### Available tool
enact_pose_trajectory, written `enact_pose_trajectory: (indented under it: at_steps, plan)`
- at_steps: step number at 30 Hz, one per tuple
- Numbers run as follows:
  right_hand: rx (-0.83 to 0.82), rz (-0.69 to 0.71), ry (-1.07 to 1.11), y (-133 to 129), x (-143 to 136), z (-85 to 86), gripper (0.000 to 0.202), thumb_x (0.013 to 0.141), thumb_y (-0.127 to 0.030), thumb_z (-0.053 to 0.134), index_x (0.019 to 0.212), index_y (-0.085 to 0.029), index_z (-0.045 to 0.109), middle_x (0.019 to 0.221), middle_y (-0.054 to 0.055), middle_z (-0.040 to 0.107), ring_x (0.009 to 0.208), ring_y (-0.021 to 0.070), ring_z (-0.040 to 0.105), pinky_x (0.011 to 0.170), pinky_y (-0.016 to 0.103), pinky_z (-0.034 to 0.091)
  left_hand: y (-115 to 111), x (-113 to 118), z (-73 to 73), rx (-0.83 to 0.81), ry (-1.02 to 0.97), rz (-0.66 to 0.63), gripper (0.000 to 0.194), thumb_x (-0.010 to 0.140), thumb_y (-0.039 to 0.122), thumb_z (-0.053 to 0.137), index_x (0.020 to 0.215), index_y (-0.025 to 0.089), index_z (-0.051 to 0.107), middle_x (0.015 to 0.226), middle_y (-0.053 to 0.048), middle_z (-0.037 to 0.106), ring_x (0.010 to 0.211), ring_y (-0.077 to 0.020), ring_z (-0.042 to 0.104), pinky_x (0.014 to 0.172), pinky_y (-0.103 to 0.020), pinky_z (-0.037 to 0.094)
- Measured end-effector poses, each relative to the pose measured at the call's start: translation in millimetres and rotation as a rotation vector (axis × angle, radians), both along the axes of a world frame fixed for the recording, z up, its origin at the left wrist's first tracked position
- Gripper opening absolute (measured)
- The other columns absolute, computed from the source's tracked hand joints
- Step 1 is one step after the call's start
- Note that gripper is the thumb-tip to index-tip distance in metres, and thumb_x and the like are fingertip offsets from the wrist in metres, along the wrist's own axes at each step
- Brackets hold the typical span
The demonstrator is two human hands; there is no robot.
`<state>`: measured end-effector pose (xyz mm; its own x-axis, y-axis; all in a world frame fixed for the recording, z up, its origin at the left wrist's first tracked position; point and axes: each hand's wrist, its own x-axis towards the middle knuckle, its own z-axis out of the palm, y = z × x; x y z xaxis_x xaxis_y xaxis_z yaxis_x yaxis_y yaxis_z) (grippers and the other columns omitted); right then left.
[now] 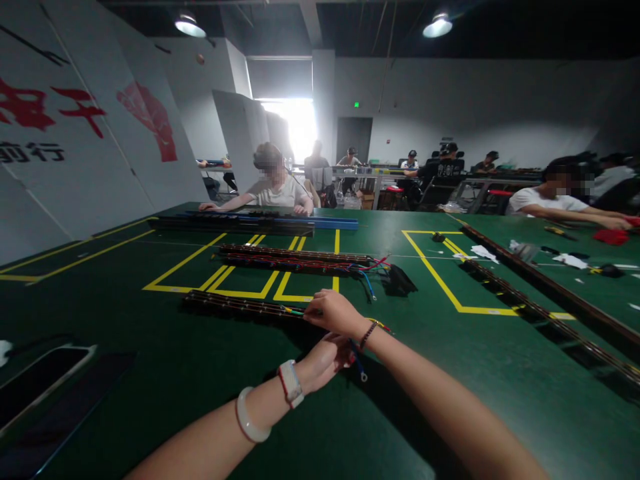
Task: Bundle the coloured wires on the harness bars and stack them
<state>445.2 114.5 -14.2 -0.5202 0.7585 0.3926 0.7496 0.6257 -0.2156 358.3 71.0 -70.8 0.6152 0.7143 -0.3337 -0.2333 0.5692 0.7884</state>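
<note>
A long dark strip with metal rails [240,305] lies on the green table, its right end running under my hands. My right hand [335,312] is closed in a pinch over that end, at a green-and-yellow wire [294,311]. Just below it, crossing under my right wrist, my left hand [327,363] is closed around a bundle of wires. A blue wire with a ring terminal [363,377] hangs out of the left hand. Red and yellow wire ends [384,326] stick out beyond my right wrist. My left fingertips are partly hidden.
Behind lies a similar strip [295,260] with red and blue wires and a black piece [400,280] at its end. Longer strips [530,307] lie at right, phone-like devices [45,377] at left. Across the table a person [280,190] handles black and blue bars.
</note>
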Motion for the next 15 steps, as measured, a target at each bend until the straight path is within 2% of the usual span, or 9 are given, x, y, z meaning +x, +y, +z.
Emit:
enact_pose_trajectory:
  at_steps: [4,8,12,15]
  plan:
    - [0.013,0.002,-0.053,7,-7,-7.4,0.008,0.081,-0.023,0.064,0.079,-0.019,0.07,0.075,0.002,0.064,0.072,0.013,0.051,0.069,0.024,0.035,0,0,-0.7,0.015,0.007,-0.016,0.009,0.08,0.021,0.054,0.084,0.013,0.056,0.064,0.001,0.054,0.052,-0.0073,0.044,0.052,-0.021,0.027]
    - [0.023,-0.014,-0.103,7,-10,-12.6,0.011,0.083,-0.024,0.063,0.078,-0.017,0.069,0.075,0.003,0.063,0.073,0.0138,0.052,0.072,0.026,0.036,2,1,-2.1,-0.02,0.024,-0.001,0.01,0.084,0.02,0.047,0.086,0.014,0.055,0.063,0.001,0.051,0.054,-0.0084,0.045,0.054,-0.022,0.029]
    - [0.039,-0.019,-0.099,1,-4,-10.8,0.024,0.089,-0.039,0.056,0.095,-0.02,0.069,0.084,0.005,0.062,0.08,0.0155,0.053,0.074,0.027,0.038,1,0,-0.2,0.002,-0.014,-0.007,0.009,0.083,0.019,0.047,0.087,0.014,0.053,0.066,0.0,0.053,0.056,-0.0084,0.046,0.056,-0.022,0.032]
    - [0.023,-0.089,-0.002,-7,16,-6.2,0.032,0.091,-0.043,0.05,0.107,-0.021,0.066,0.091,0.006,0.062,0.086,0.0161,0.054,0.077,0.028,0.039,-1,-1,1.5,0.031,-0.036,-0.022,0.011,0.084,0.013,0.043,0.091,0.015,0.051,0.075,-0.003,0.06,0.057,-0.0085,0.05,0.057,-0.022,0.034]
